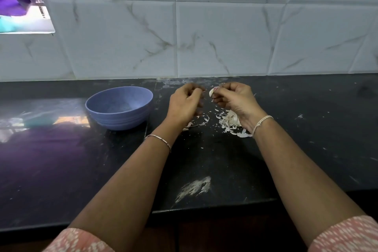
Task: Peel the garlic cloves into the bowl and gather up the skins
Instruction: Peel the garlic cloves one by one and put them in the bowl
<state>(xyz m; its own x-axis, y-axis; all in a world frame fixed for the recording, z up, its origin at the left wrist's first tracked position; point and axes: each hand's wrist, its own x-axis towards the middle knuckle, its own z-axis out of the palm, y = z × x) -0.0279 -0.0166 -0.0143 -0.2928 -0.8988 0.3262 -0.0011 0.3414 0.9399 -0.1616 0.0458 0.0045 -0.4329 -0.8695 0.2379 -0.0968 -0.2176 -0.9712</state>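
The right hand pinches a small white garlic clove at its fingertips, just right of the left hand, whose curled, blurred fingers cannot be read as holding anything or not, both above papery white skins on the black stone counter, right of the round blue plastic bowl.

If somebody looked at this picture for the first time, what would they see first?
Probably the two hands in the middle, above the black counter: the right hand pinches a white garlic clove, with the left hand close beside it, blurred. Next comes the pile of papery skins on the counter under the right hand. Then the blue bowl to the left, with no cloves showing inside.
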